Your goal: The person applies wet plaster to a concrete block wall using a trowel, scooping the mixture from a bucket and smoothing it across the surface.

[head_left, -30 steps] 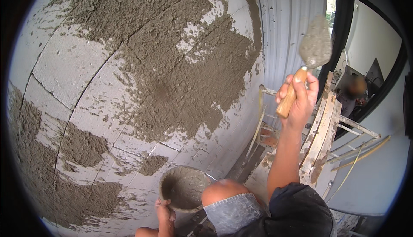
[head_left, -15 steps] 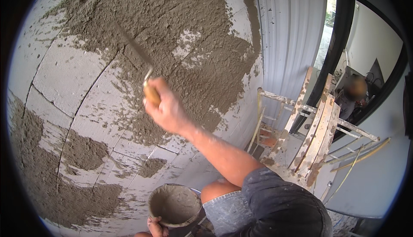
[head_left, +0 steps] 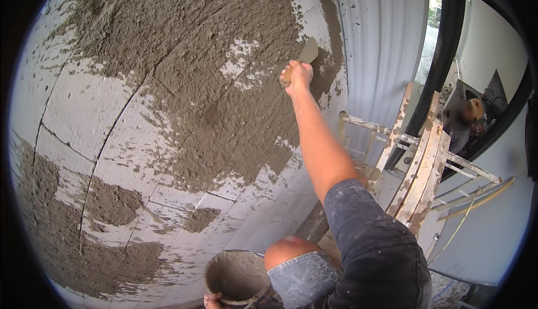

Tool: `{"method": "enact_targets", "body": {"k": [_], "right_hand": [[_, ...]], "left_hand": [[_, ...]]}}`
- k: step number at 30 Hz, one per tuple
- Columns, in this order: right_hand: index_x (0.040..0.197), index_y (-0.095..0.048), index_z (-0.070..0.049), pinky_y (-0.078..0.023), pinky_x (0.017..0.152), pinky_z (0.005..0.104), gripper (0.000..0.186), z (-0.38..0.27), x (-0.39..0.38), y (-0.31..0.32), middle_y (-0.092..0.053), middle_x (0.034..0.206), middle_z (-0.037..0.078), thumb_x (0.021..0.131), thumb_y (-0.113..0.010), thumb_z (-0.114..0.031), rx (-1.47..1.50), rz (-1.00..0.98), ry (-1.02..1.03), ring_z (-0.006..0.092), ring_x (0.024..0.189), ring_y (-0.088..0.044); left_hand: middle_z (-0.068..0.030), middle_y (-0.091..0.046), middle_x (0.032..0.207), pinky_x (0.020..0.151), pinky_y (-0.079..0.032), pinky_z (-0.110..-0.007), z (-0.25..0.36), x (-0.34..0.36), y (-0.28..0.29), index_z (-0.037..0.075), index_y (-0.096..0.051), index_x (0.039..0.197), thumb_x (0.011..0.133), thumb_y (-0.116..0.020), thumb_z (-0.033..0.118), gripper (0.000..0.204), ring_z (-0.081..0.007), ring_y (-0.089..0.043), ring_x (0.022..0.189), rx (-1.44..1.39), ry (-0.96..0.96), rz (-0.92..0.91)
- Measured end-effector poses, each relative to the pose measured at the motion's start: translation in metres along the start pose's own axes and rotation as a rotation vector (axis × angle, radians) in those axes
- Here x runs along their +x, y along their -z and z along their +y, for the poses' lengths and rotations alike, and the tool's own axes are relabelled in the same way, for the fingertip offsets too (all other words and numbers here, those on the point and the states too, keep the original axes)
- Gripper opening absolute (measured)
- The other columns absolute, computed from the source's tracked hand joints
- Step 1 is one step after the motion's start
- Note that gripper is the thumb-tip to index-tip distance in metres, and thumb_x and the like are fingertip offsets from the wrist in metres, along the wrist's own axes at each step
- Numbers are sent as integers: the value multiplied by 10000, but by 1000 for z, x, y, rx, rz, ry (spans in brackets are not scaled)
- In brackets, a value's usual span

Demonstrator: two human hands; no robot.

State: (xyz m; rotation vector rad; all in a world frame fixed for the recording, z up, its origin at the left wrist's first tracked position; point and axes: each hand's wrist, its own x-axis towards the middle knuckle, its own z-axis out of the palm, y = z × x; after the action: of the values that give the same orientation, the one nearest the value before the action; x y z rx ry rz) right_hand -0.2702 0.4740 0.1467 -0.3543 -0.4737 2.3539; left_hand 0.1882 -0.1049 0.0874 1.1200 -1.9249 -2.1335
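My right hand (head_left: 298,78) grips the wooden handle of a trowel (head_left: 308,50), its blade reaching toward the right edge of the rough grey mortar (head_left: 185,107) on a white block wall (head_left: 78,107). My left hand (head_left: 214,301) holds the lower left rim of a bucket (head_left: 234,275) of wet grey mortar, low in the picture beside my knee; only the hand's fingers and part of it show.
At the right stand plank boards (head_left: 425,172) on a splattered metal scaffold frame (head_left: 471,172), beside grey corrugated sheet (head_left: 375,34) and a dark-framed opening (head_left: 448,40). Another person (head_left: 464,119) is visible through it. A yellow hose (head_left: 501,188) hangs at the far right.
My right hand swung the trowel from right across to the middle of the wall, then moved rightward and up along the mortar. My left hand and bucket have shifted slightly.
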Motion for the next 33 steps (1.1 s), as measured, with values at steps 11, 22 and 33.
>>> {"method": "enact_targets", "body": {"k": [11,22,33], "right_hand": [[1230,-436,-57,-551,434,315,338,48,-193,-137,-573,1001,147,954,-630,-76,-371,-678,367,160,658,-606],[1208,-366,-71,-552,572,296,384,45,-88,-69,-524,1034,135,924,-601,39,-26,152,31,169,690,-585],[1278,-408,-22,-559,490,272,371,40,-219,-95,-575,1048,176,977,-623,-51,-225,-379,86,159,643,-608]], "left_hand": [[-136,-665,1135,897,-545,-415,-2,-22,2,-9,-624,1246,788,-582,-13,460,-317,-638,1005,36,57,79],[-95,-664,1000,738,-571,-378,-8,-22,12,-4,-645,1121,790,-597,11,335,-259,-640,840,-6,34,5],[-155,-686,1061,829,-576,-426,-8,-32,35,-60,-639,1153,755,-597,-1,405,-314,-660,917,-36,82,108]]}}
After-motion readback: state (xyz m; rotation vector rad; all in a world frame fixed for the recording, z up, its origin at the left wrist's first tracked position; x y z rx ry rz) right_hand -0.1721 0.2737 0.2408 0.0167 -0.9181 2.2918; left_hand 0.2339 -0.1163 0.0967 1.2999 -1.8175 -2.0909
